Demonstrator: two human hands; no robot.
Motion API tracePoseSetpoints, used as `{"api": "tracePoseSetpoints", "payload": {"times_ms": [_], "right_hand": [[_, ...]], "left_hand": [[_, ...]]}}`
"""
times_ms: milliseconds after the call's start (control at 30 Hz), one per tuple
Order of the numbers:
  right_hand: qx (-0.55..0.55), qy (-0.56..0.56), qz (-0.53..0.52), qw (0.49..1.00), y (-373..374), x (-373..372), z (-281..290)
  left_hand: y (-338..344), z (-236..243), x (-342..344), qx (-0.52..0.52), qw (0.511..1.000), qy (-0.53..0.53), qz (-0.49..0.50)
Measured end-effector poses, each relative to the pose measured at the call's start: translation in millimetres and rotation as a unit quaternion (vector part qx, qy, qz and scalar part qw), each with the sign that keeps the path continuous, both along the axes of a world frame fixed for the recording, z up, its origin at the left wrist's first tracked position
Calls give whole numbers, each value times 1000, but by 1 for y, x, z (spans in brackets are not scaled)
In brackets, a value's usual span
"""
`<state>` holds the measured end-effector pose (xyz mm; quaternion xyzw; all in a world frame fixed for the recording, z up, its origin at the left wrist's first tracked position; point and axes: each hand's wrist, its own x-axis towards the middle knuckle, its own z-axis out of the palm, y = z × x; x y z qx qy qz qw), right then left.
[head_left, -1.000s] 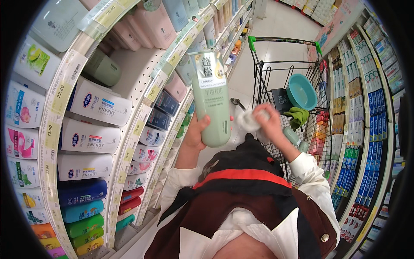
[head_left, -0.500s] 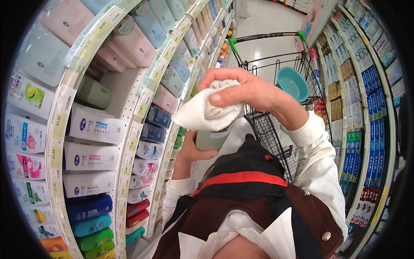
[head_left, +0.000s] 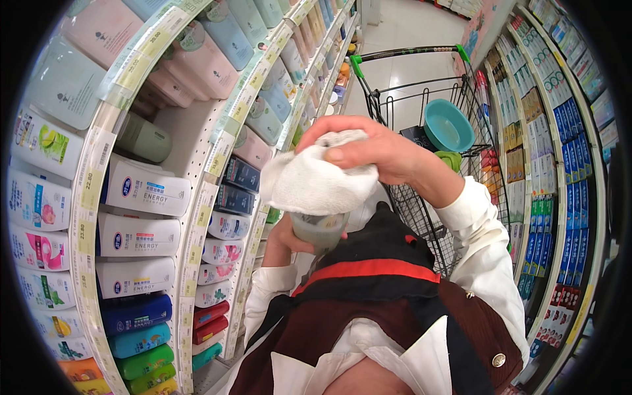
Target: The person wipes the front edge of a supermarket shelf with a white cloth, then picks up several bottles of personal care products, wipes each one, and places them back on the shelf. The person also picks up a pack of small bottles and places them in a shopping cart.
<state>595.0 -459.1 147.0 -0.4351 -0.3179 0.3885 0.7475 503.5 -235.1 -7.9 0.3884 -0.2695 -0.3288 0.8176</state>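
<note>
We have our left hand [head_left: 286, 239] curled around 1 green bottle [head_left: 320, 232], partly hidden by 1 white cloth [head_left: 309, 185] that our right hand [head_left: 382, 150] grips bunched; to their right, 1 cart [head_left: 408, 53] carries 1 teal basin [head_left: 449, 125].

Bright, cool white light floods the aisle, seemingly from overhead with the lamps themselves out of view, and it pools as a soft sheen on the pale floor tiles [head_left: 388, 39]. The white cloth [head_left: 306, 187] catches plenty of it, nearly washing out across the front, while the pale green bottle [head_left: 319, 230] sits in softer shade just below. The black apron [head_left: 349, 247] swallows detail; the round button [head_left: 498, 360] throws back a tiny glint. Deeper shadow fills the shelf recess around the lying green bottle [head_left: 145, 138]. And look at the fisheye bend: the shelf rail [head_left: 92, 178] bows hard, black closes in at the corners, and the distant packages turn soft.
</note>
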Motion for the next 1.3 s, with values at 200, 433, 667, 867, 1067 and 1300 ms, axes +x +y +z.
{"api": "tracePoseSetpoints", "payload": {"times_ms": [200,433,667,867,1067,1300], "right_hand": [[-54,137,17,989,33,-11,-23],[-99,-108,77,986,53,-5,-24],[-96,-133,-194,967,29,-24,-30],[-98,-348,-325,874,16,-37,-47],[-50,-361,-451,815,-7,-14,-16],[-267,-768,-392,429,35,-51,10]], "left_hand": [[-31,17,-8,-125,992,-20,-16],[-39,11,7,-142,982,-111,-63],[-5,-8,-18,-118,984,33,130],[1,12,-8,62,918,-4,391],[6,23,-5,242,824,-124,497],[-16,31,0,415,622,-286,599]]}}
